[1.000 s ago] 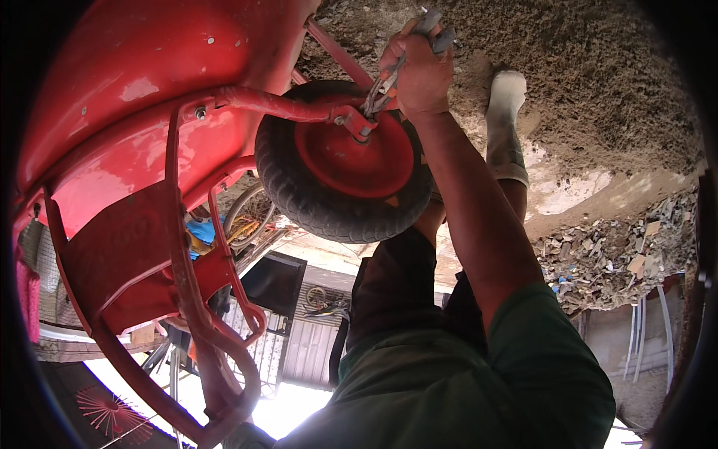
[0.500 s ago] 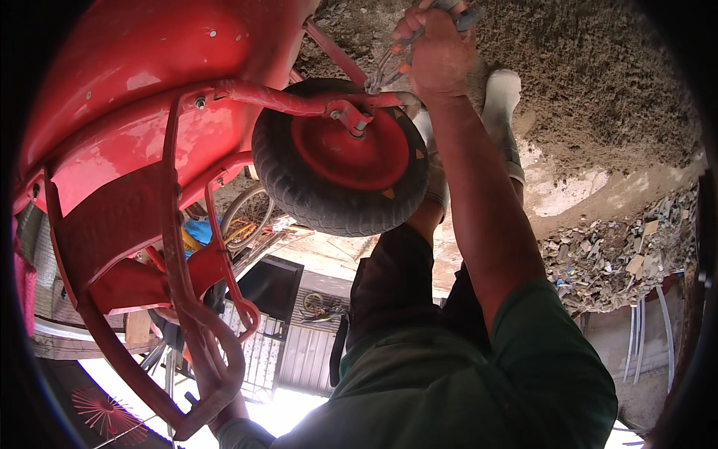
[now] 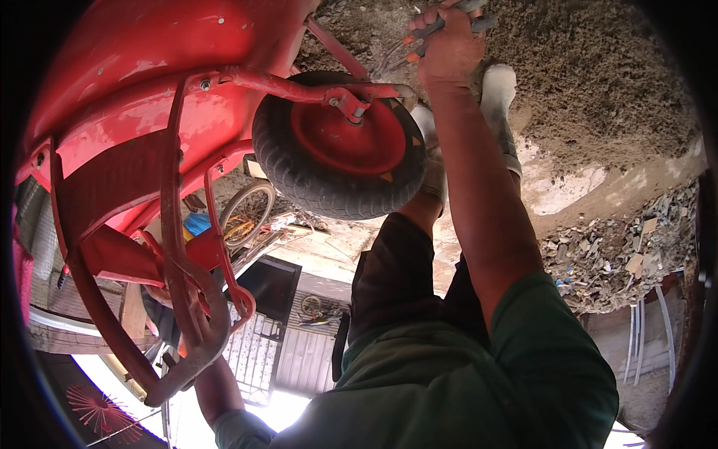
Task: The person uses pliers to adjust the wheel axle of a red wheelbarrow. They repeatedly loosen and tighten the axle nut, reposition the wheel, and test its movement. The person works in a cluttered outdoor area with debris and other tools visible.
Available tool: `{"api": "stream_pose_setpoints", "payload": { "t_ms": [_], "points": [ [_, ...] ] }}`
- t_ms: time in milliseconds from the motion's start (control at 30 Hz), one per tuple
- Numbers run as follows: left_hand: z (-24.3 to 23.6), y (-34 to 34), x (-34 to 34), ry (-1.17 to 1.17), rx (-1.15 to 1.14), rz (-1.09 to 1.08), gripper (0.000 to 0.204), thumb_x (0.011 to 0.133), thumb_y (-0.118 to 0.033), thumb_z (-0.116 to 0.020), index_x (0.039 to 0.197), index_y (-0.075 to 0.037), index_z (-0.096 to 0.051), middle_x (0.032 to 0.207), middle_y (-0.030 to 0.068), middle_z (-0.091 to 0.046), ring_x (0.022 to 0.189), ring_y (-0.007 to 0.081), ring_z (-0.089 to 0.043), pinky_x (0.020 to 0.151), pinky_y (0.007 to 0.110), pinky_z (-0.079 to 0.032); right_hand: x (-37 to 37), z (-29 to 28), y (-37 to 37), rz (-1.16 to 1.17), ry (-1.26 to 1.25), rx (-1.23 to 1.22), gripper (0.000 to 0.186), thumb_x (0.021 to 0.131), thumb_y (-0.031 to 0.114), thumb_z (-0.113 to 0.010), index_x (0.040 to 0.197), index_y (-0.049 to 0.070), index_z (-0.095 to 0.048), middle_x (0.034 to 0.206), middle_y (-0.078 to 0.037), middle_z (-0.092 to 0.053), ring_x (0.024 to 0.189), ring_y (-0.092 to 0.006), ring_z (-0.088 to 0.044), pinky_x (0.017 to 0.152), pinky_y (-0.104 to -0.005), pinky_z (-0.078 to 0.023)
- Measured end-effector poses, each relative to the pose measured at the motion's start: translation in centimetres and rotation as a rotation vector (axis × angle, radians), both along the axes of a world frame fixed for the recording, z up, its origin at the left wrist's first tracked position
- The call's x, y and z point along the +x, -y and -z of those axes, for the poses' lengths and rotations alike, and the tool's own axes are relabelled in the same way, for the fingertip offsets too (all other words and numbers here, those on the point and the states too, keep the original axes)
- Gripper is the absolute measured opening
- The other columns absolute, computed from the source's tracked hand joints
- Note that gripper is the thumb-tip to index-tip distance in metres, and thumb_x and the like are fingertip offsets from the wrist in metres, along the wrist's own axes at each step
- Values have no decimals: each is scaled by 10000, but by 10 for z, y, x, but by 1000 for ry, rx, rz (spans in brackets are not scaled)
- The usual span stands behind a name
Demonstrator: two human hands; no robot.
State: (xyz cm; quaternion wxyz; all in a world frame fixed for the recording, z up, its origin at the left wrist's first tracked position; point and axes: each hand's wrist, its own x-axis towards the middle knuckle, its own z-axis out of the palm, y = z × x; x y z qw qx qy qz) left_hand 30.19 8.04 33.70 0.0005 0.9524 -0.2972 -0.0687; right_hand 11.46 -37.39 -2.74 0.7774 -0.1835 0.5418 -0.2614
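Observation:
My right hand (image 3: 452, 49) is closed on grey-and-orange hand tools, apparently pliers (image 3: 426, 41); their metal ends lie above the red axle fitting (image 3: 348, 105) of a red wheelbarrow (image 3: 187, 34). The wheel (image 3: 329, 183) has a black tyre and red hub, beside my right forearm (image 3: 490, 187). At lower left, my left hand (image 3: 209, 363) is at the bent red tube frame (image 3: 168, 385); its fingers are mostly hidden behind that frame, so their grip cannot be seen.
Beyond my pale boots (image 3: 497, 97) are dark dirt (image 3: 591, 82) and a rubble pile (image 3: 628, 247). Behind the frame are a bicycle wheel (image 3: 247, 209), a blue object (image 3: 196, 223) and corrugated metal sheets (image 3: 303, 352). Pale pipes (image 3: 639, 337) stand at the right.
My right hand with the tools has moved up and right, away from the axle fitting. My left arm has come into view at lower left, and the lower frame has shifted upward.

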Motion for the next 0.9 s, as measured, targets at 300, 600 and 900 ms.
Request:
{"api": "stream_pose_setpoints", "payload": {
  "t_ms": [300,600,900],
  "points": [
    [-3,-2,7,-34,35,40,520,956,-250,-623,1379,16,-479,1317,238,-581,1200,384,-594,985,474,-469,-53,-77,8,-187,-213,53,135,886,189,-585,1000,121,-561,771,-32,-582,675,-184,-596,473,-315,-438],
    [-1,75,-7,-27,-89,-134,587,936,-203,-629,1429,55,-440,1337,251,-542,1262,389,-533,1074,442,-414,-131,-133,-57,-1411,-545,-412,482,914,438,-669,1217,74,-576,1044,-250,-682,1027,-448,-652,865,-483,-507],
    [6,80,-6,129,-28,-92,586,905,-220,-646,1391,58,-475,1353,290,-538,1259,472,-498,1103,507,-383,-139,-143,-143,-1235,-790,-243,598,960,518,-546,1356,72,-490,1143,-308,-655,1100,-499,-612,936,-542,-493]
  ]
}}
